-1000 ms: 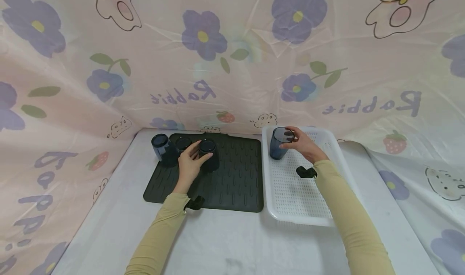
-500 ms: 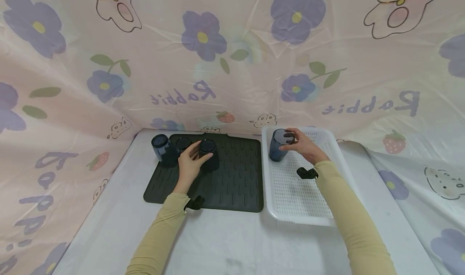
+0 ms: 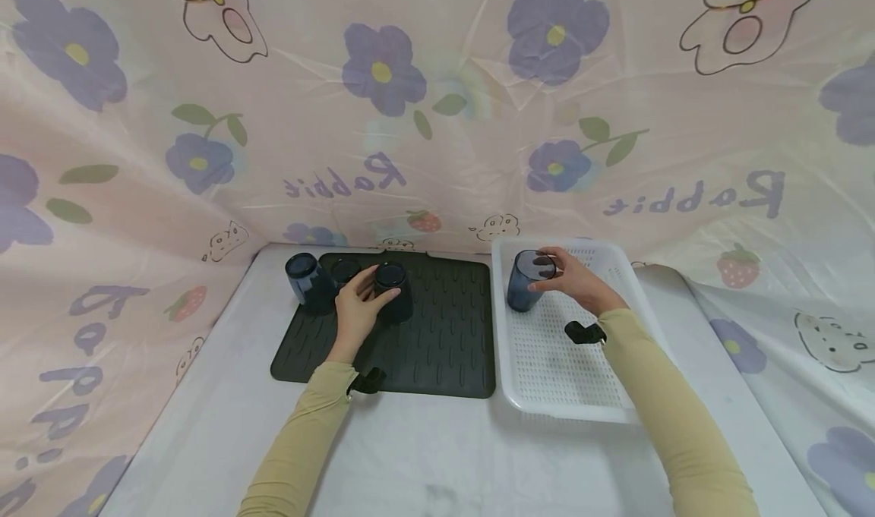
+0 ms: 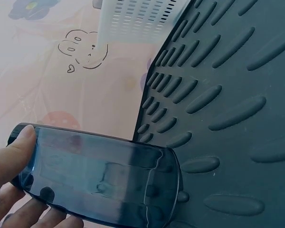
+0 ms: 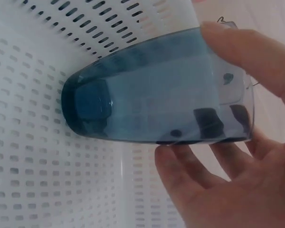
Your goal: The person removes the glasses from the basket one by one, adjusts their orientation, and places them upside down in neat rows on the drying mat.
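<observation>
My left hand (image 3: 357, 312) grips a dark blue drinking glass (image 3: 395, 297) that stands upside down on the black drying mat (image 3: 444, 357). In the left wrist view, the thumb and fingers hold this glass (image 4: 99, 166) near its base, and its rim meets the mat. Over the white basket (image 3: 503, 373), my right hand (image 3: 581, 285) holds a second blue glass (image 3: 522, 289), mouth up. The right wrist view shows thumb and fingers pinching that glass (image 5: 156, 90) near its rim; whether its base touches the basket floor I cannot tell.
Two more dark glasses stand upside down left of my left hand: one glass (image 3: 305, 278) at the mat's back left corner, another glass (image 3: 345, 268) partly hidden by my fingers. A patterned curtain (image 3: 465, 183) rises behind the white table (image 3: 437, 456).
My right hand has shifted slightly toward me with the glass, after staying at the basket's back left. My left hand and its glass have not moved.
</observation>
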Available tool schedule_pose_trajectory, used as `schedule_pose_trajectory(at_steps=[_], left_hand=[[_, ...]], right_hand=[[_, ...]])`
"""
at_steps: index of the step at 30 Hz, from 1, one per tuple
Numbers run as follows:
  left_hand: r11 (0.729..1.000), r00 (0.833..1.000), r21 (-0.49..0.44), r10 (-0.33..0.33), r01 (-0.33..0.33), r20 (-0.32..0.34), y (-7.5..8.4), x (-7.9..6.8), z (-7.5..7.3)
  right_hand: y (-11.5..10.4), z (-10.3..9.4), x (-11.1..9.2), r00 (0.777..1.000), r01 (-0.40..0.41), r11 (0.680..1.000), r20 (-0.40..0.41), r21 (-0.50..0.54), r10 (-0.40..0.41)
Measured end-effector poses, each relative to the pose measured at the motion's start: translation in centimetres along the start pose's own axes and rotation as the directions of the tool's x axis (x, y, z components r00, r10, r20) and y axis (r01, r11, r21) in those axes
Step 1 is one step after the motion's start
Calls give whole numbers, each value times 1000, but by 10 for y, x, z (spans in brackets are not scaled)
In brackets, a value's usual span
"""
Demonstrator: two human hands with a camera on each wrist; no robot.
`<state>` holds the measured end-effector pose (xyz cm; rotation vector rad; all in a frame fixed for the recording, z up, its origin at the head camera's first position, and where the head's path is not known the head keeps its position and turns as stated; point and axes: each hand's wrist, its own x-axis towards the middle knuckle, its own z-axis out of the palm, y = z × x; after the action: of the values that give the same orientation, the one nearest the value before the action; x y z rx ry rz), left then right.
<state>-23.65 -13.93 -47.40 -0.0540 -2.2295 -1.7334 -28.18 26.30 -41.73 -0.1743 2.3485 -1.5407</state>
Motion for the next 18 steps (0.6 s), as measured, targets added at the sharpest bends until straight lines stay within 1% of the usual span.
schedule_pose_trajectory(at_steps=[4,9,14,18], left_hand=[[1000,1000,9,4,-4,-2,0,0,0],[1000,1000,14,-2,2,0,0,0,1],[1000,1000,8,5,-5,2,0,0,0],[1000,1000,4,6,-6,-5,1,0,0]], right_hand=[[1,-1,-4,1000,3,1000,3,-27,-3],[2,-2,-8,1000,0,1000,3,-25,0],[0,-2,-15,1000,22,999,7,-29,-22],[0,-1,-19,1000,22,999,4,-42,-22]])
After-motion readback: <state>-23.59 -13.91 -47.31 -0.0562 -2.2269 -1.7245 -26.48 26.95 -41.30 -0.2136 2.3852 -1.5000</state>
